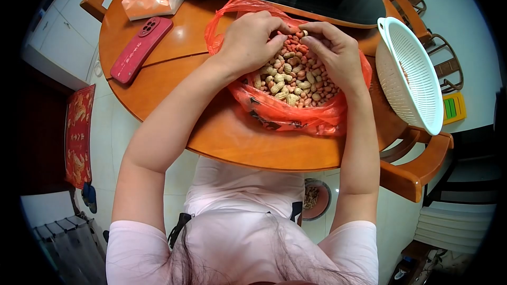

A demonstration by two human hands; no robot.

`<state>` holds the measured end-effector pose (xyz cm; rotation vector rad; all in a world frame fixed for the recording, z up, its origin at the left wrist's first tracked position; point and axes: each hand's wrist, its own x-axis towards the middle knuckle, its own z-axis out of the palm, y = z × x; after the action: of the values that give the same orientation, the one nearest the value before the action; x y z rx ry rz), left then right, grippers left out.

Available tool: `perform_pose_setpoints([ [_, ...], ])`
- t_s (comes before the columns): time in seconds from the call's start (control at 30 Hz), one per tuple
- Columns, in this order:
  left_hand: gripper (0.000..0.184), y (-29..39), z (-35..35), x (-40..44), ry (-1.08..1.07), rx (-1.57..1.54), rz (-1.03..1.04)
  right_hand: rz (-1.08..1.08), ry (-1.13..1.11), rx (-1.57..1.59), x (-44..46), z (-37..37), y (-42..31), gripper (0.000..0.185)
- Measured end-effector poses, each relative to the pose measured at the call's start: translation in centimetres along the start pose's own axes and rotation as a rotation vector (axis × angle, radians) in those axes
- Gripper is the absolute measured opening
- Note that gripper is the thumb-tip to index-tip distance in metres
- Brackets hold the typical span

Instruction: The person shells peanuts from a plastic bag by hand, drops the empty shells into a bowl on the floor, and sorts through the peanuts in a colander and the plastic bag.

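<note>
In the head view, peanuts (288, 82), some shelled, some whole, lie in a red plastic bag (296, 125) on the table (227, 145). Each should be light: shells dry and brittle, kernels small and slippery, best pinched at the sides. The heap lies below and to the near side of the fingertips of the left hand (253, 39) and right hand (338, 53); both curl, but whether either grips a nut I cannot tell.

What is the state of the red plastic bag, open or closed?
Open: the red plastic bag has its edges spread apart, and the peanuts inside show from above.
</note>
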<state>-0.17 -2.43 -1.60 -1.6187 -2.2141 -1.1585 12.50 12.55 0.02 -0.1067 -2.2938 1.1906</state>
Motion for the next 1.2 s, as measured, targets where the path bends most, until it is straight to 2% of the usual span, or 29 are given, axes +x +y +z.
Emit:
perform_pose_setpoints([
  [0.13,0.018,0.0,0.5,-0.2,-0.039,0.199,-0.048,0.011,0.015,-0.045,0.0,-0.1,0.2,0.016],
  [0.23,0.018,0.0,0.5,-0.2,-0.053,0.207,-0.025,0.0,0.02,-0.055,0.0,-0.1,0.6,0.018],
  [0.37,0.018,-0.1,0.7,0.1,-0.042,0.046,-0.062,0.19,0.039,0.569,0.4,-0.5,-0.2,0.025],
  [0.43,0.019,-0.2,0.8,0.2,0.0,-0.102,-0.093,0.208,0.046,0.729,0.5,-0.8,-0.3,0.026],
  [0.5,0.02,-0.4,0.6,0.5,-0.046,-0.43,-0.175,0.257,0.07,0.854,0.5,-1.0,-0.8,0.026],
  [0.57,0.022,-0.2,0.6,0.7,-0.063,-0.714,-0.201,0.256,0.051,0.846,0.5,-1.2,0.0,0.026],
  [0.67,0.019,0.9,-0.3,0.6,-0.085,-0.917,-0.291,0.273,0.002,0.753,0.4,-1.0,0.7,0.024],
  [0.77,0.018,0.5,0.3,0.6,0.004,-0.989,-0.251,0.278,-0.014,0.597,0.1,0.0,-0.1,0.024],
  [0.93,0.018,0.6,-0.1,0.5,-0.091,-1.112,-0.356,0.179,0.022,0.484,-0.1,1.1,-1.2,0.024],
  [1.13,0.019,0.2,0.2,0.5,-0.195,-1.284,-0.41,0.111,0.049,0.49,-0.1,1.4,-1.5,0.021],
  [1.2,0.019,0.1,0.2,0.6,-0.217,-1.338,-0.415,0.131,0.046,0.61,-0.1,1.3,-1.3,0.021],
])
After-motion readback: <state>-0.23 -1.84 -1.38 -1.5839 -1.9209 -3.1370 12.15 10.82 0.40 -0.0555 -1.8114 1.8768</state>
